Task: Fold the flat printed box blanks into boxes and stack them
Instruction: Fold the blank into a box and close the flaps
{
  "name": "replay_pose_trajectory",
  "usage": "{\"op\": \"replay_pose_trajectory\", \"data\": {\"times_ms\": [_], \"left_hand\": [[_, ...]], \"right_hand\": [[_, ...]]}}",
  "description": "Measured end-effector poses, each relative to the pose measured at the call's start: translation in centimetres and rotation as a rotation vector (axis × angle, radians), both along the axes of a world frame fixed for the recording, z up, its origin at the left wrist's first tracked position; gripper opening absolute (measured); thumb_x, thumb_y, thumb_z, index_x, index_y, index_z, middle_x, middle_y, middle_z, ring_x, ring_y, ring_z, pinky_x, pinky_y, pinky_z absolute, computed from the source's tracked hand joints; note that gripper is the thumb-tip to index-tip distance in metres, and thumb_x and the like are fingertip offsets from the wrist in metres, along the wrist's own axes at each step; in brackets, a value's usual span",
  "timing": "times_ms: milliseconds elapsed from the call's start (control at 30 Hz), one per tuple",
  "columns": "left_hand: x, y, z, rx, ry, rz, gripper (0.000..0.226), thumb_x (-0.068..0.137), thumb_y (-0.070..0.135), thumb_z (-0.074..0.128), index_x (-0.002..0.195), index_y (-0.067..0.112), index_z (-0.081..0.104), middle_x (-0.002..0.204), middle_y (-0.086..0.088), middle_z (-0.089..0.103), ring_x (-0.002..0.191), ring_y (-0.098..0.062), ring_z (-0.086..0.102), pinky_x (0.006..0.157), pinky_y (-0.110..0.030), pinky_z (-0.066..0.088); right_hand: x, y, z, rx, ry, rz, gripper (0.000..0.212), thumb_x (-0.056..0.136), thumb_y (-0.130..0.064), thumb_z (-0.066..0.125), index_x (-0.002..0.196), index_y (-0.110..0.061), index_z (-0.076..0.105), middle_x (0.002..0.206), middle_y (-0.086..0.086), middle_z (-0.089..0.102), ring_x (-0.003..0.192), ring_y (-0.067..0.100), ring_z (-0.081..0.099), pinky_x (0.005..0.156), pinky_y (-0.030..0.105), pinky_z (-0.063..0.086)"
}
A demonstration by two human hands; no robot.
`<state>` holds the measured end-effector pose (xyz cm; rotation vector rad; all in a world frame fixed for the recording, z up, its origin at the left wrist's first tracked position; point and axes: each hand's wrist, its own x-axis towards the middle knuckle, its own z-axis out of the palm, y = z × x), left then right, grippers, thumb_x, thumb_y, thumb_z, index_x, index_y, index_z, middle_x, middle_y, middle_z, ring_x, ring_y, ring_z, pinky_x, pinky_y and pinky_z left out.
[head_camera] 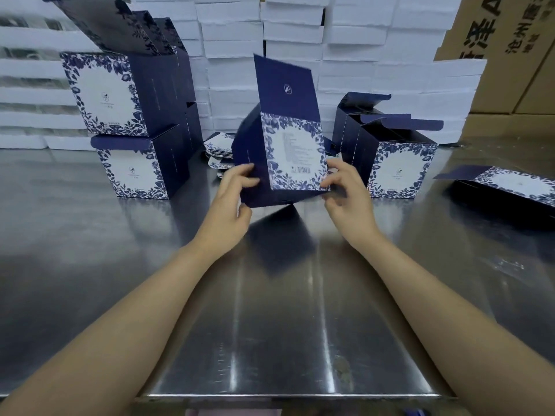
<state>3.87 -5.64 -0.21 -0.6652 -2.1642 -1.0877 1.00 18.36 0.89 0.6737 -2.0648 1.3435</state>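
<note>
Left side: two folded boxes (120, 127) stand stacked on the far left, more open-flapped ones packed behind them.
Right side: another folded box (396, 163) stands just right of centre, flaps up; a further one lies on its side (510, 187) at the right edge.
Blanks: a low pile of flat blanks (219, 151), partly hidden behind the held box.
Backdrop: a wall of white cartons (300, 40), and brown cardboard cartons (510, 55) far right.
Held box: the box (292, 154) is up off the desk, centre, tilted, lid flap upright, barcode panel facing near.
Left hand: the left hand (237, 193) has fingers curled round the dark side panel.
Right hand: the right hand (345, 190) pinches the lower right corner.
Room: the steel desk (270, 310) runs open from under the box to its near edge.
</note>
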Motion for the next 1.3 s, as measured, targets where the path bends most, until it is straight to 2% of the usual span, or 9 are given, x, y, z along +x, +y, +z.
{"op": "replay_pose_trajectory", "data": {"times_ms": [267,400,533,733,900,1000,1100,1167,1300], "left_hand": [[0.2,0.6,0.0,0.092,-0.043,0.11,0.044,0.074,-0.022,0.044,0.071,0.015,0.067,0.08,0.005,0.067,0.077,-0.018,0.062,0.087,-0.035,0.049],[0.1,0.8,0.4,0.247,-0.114,0.197,0.063,0.079,-0.012,0.043,0.132,0.023,0.048,0.125,0.006,0.047,0.115,-0.003,0.05,0.1,-0.021,0.039],[-0.3,0.9,-0.1,0.349,-0.488,0.1,0.08,0.092,-0.003,0.049,0.155,0.022,0.005,0.158,0.0,0.024,0.141,-0.011,0.03,0.116,-0.034,0.029],[0.5,1.7,0.5,0.354,-0.358,0.092,0.042,0.09,-0.01,0.04,0.096,0.02,0.069,0.078,0.011,0.073,0.064,-0.004,0.064,0.063,-0.012,0.043],[-0.1,1.5,0.6,0.405,-0.228,0.275,0.057,0.084,-0.015,0.039,0.132,0.013,0.051,0.127,-0.005,0.054,0.105,-0.008,0.058,0.089,-0.013,0.041],[-1.4,0.6,0.6,0.251,-0.509,0.315,0.079,0.093,-0.001,0.044,0.156,0.019,0.002,0.16,0.001,0.021,0.112,-0.011,0.048,0.087,-0.017,0.037],[-2.2,0.8,0.0,-0.016,-0.68,0.259,0.093,0.093,0.006,0.047,0.15,0.021,-0.025,0.162,0.003,0.014,0.135,-0.021,0.041,0.115,-0.037,0.019],[-2.1,1.0,-0.5,-0.1,-0.634,0.208,0.094,0.091,0.005,0.05,0.151,0.02,-0.021,0.158,0.001,0.029,0.143,-0.019,0.028,0.118,-0.03,-0.009],[-1.6,0.5,-0.3,0.208,-0.416,0.199,0.067,0.085,-0.008,0.046,0.143,0.024,0.034,0.13,0.015,0.058,0.094,0.007,0.059,0.083,-0.009,0.042]], "right_hand": [[-1.1,0.8,-1.0,0.086,-0.27,-0.194,0.038,0.08,0.017,0.045,0.077,-0.009,0.072,0.109,0.004,0.068,0.108,0.021,0.06,0.094,0.03,0.045],[-1.0,0.4,-0.5,-0.055,-0.346,-0.155,0.04,0.081,0.015,0.044,0.065,-0.018,0.06,0.072,-0.003,0.061,0.072,0.02,0.061,0.077,0.036,0.049],[-0.1,-0.4,-0.3,-0.078,-0.478,0.084,0.035,0.086,0.016,0.042,0.089,-0.009,0.067,0.088,0.003,0.07,0.073,0.007,0.064,0.073,0.026,0.051],[-1.0,-0.2,-1.1,0.099,-0.48,-0.268,0.058,0.082,0.01,0.044,0.136,-0.011,0.051,0.119,0.011,0.063,0.097,0.02,0.055,0.097,0.035,0.047],[-0.7,-0.9,-1.1,0.034,-0.416,-0.241,0.038,0.082,0.009,0.046,0.109,-0.012,0.064,0.096,0.004,0.063,0.081,0.016,0.056,0.088,0.036,0.05],[0.1,-1.9,-0.9,0.074,-0.329,-0.136,0.033,0.08,0.011,0.051,0.075,-0.02,0.061,0.084,0.001,0.062,0.077,0.016,0.058,0.078,0.028,0.047],[0.5,-2.8,-1.1,0.12,-0.304,-0.039,0.03,0.084,0.009,0.051,0.094,-0.017,0.061,0.104,0.0,0.059,0.092,0.012,0.058,0.081,0.01,0.043],[0.5,-2.8,-1.0,0.055,-0.393,0.039,0.03,0.091,-0.001,0.048,0.115,-0.017,0.058,0.117,-0.003,0.059,0.106,0.009,0.055,0.085,0.003,0.037],[-0.4,-1.9,-1.0,-0.198,-0.504,-0.087,0.03,0.1,-0.023,0.039,0.125,-0.026,0.056,0.127,-0.002,0.061,0.117,0.011,0.053,0.104,0.031,0.038]]}}
